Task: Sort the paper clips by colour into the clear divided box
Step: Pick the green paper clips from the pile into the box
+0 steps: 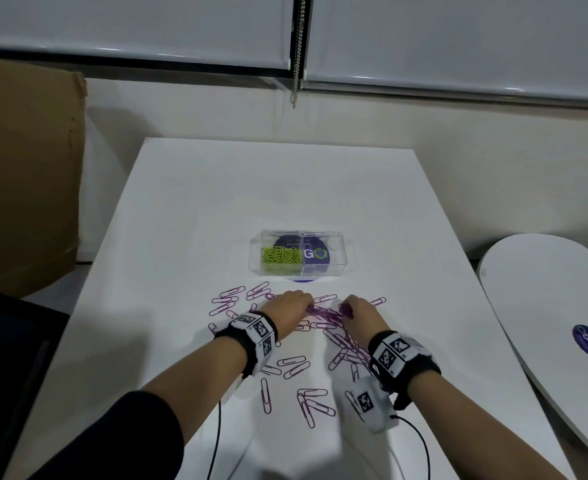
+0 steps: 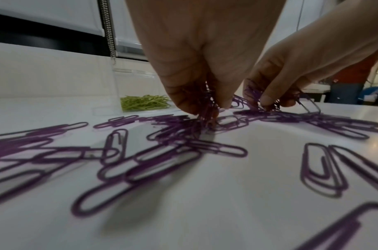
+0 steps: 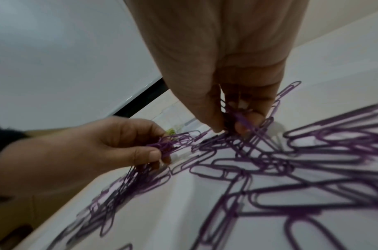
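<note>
Purple paper clips lie scattered over the white table in front of me. My left hand pinches a bunch of purple clips at the table surface. A hand's width to its right, my right hand grips another tangled bunch of purple clips. Behind the hands stands the clear divided box; its left compartment holds green paper clips, and its right compartment shows only a purple sticker beneath.
A brown cardboard sheet leans at the left of the table. A white oval board with a purple sticker lies to the right. Cables run from both wrist cameras toward me. The far half of the table is bare.
</note>
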Action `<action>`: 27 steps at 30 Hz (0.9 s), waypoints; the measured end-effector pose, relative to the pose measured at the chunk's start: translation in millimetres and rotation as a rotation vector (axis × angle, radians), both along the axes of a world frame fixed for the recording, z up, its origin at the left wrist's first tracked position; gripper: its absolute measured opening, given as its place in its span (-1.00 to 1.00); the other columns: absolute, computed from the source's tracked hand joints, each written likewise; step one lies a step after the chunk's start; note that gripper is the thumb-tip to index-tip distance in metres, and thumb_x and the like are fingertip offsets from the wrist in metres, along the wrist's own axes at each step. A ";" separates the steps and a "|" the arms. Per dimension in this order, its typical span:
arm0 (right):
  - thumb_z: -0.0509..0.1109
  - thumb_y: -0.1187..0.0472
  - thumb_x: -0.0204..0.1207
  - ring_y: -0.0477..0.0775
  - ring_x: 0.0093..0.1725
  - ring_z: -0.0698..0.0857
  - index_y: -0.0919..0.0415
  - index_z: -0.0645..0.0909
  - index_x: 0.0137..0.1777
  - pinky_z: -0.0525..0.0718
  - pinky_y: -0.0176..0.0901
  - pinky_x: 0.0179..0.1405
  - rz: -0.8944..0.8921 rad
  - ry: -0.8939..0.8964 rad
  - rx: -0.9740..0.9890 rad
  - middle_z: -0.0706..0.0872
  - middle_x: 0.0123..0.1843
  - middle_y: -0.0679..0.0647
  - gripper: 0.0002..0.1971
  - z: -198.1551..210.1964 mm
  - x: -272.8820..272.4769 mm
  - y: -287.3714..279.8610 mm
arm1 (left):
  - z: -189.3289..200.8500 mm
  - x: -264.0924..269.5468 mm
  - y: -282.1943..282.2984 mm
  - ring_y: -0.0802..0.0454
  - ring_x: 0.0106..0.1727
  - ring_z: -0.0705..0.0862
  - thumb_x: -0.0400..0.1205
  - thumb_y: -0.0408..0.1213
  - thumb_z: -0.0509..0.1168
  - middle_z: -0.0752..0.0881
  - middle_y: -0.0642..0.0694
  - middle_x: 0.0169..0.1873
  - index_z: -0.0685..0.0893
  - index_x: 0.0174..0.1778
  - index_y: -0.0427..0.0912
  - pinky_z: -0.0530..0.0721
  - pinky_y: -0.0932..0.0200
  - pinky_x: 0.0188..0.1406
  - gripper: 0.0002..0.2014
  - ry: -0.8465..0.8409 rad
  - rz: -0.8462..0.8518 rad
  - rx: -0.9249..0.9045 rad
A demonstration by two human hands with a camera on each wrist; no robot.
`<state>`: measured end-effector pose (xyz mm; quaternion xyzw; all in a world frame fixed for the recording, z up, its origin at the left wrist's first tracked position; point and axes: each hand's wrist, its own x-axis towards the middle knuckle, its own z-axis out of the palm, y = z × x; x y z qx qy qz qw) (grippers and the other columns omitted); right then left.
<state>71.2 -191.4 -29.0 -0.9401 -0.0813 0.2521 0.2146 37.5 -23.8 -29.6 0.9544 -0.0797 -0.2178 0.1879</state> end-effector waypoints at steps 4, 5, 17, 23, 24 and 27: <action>0.07 0.43 0.59 0.11 -0.16 0.57 0.31 0.48 0.13 0.44 -0.23 -0.19 -0.134 0.095 0.159 0.60 -0.04 0.17 -0.79 1.9 2.9 -4.0 | 7.1 -2.5 6.6 -0.21 0.29 0.56 0.69 -0.48 0.01 0.53 -0.26 0.35 0.37 0.46 -0.24 0.52 0.00 0.24 -0.61 0.042 0.077 -0.072; 0.05 0.44 0.59 0.06 -0.28 0.54 0.27 0.44 0.07 0.45 -0.25 -0.32 -0.182 0.131 0.213 0.56 -0.14 0.12 -0.81 1.5 3.9 -3.8 | 8.9 -3.4 8.1 -0.23 0.27 0.57 0.68 -0.51 0.00 0.50 -0.26 0.37 0.34 0.49 -0.23 0.53 0.00 0.21 -0.57 0.057 0.101 -0.090; 0.06 0.25 0.67 0.08 -0.42 0.45 0.20 0.45 -0.32 0.36 -0.22 -0.46 -0.156 0.123 0.220 0.47 -0.38 0.05 -0.69 6.9 14.8 -7.3 | 16.8 -15.2 33.5 -0.02 -0.22 0.51 0.67 0.16 0.04 0.56 -0.01 -0.25 0.38 -0.13 -0.08 0.40 0.15 -0.24 -0.65 -0.028 0.250 -0.031; 0.25 -0.20 0.53 0.17 0.19 0.67 0.18 0.39 0.32 0.58 -0.06 0.13 0.093 0.003 -0.217 0.68 0.20 0.13 -0.47 11.6 -5.6 -4.7 | 16.2 -24.2 47.6 -0.23 0.02 0.69 0.73 0.07 -0.04 0.73 -0.26 -0.09 0.56 -0.06 -0.22 0.54 0.06 -0.08 -0.56 -0.028 0.228 0.075; 0.30 -0.23 0.47 0.16 0.21 0.67 0.18 0.36 0.33 0.59 -0.05 0.16 0.121 0.009 -0.232 0.68 0.22 0.11 -0.41 11.0 -7.8 -2.0 | 15.7 -25.1 48.3 -0.23 0.06 0.69 0.74 0.04 -0.05 0.74 -0.26 -0.02 0.59 0.04 -0.24 0.57 0.04 -0.02 -0.55 -0.021 0.226 0.089; 0.35 -0.17 0.46 0.17 0.24 0.64 0.22 0.37 0.30 0.59 -0.01 0.20 0.193 0.011 -0.249 0.64 0.26 0.13 -0.43 5.6 -9.8 6.9 | 14.4 -26.1 52.9 -0.20 0.09 0.70 0.76 -0.03 -0.10 0.75 -0.22 0.05 0.49 0.29 -0.18 0.58 0.04 0.05 -0.60 -0.018 0.251 0.146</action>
